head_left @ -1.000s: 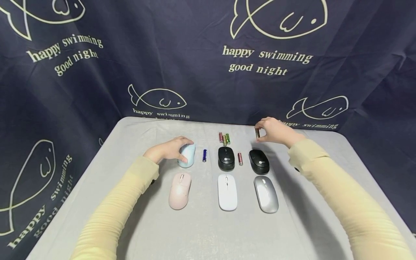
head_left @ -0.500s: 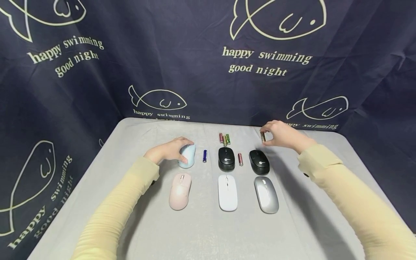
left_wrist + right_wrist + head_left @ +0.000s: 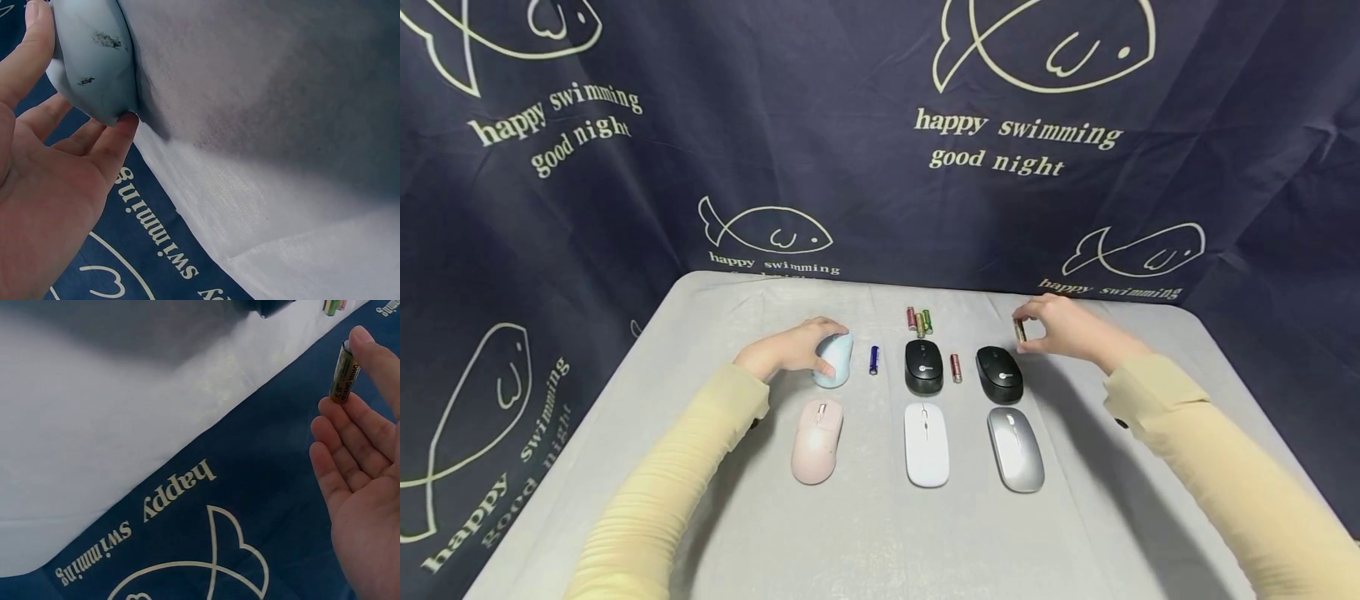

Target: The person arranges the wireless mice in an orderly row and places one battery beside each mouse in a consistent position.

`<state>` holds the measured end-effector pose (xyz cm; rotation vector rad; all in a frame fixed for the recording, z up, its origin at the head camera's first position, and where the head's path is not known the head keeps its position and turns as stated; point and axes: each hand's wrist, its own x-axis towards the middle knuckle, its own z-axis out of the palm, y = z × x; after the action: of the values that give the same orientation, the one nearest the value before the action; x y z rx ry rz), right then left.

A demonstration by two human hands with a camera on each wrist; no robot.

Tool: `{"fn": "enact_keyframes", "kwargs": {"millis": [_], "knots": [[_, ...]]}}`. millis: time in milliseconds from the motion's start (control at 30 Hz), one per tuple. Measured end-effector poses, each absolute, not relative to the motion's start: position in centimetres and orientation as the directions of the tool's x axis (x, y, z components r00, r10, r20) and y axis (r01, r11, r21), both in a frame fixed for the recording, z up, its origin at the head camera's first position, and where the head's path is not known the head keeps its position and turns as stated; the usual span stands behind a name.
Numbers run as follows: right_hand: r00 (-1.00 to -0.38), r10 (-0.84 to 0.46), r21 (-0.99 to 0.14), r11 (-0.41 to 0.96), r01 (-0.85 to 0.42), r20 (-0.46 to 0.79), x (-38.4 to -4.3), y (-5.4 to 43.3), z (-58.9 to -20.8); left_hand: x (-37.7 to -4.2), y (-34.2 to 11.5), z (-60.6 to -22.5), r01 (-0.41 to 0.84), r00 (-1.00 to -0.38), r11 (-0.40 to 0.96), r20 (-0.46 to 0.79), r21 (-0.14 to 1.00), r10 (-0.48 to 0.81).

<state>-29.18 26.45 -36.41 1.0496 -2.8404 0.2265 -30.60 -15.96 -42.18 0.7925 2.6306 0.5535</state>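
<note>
On the table's left side my left hand [image 3: 790,346] grips a light blue mouse [image 3: 835,362] by its sides. Dark scuffs mark that mouse [image 3: 100,56] in the left wrist view, with the thumb on one side and fingers on the other. Between thumb and fingertip, my right hand [image 3: 1060,327] pinches a small battery [image 3: 1019,330] by its two ends, behind and right of the right black mouse [image 3: 999,374]. Dark and yellow-green print shows on the battery [image 3: 345,374] in the right wrist view. A blue battery [image 3: 874,360] lies right of the blue mouse.
Another black mouse [image 3: 923,367] stands mid-table, a red battery [image 3: 956,368] on its right. Behind it several batteries [image 3: 920,322] lie together. Nearer are a pink mouse [image 3: 817,442], a white mouse [image 3: 927,446] and a silver mouse [image 3: 1016,450]. A dark curtain [image 3: 880,167] hangs behind the table.
My right hand has moved right and nearer to me, carrying the battery. My left hand has stayed on the blue mouse.
</note>
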Motion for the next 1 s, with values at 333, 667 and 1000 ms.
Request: {"fn": "enact_keyframes", "kwargs": {"millis": [333, 667, 1000], "knots": [[-0.751, -0.634, -0.134, 0.740, -0.659, 0.185, -28.6, 27.6, -37.5, -30.5, -16.0, -42.2, 0.438, -0.791, 0.770, -0.209, 0.464, 0.576], [-0.759, -0.626, -0.154, 0.744, -0.650, 0.180, -28.0, 28.5, -39.4, -30.5, -16.1, -42.1, 0.451, -0.787, 0.761, -0.194, 0.467, 0.585], [-0.748, -0.631, -0.159, 0.733, -0.661, 0.203, -27.5, 28.7, -41.2, -30.2, -16.0, -41.9, 0.441, -0.787, 0.760, -0.201, 0.477, 0.583]]}}
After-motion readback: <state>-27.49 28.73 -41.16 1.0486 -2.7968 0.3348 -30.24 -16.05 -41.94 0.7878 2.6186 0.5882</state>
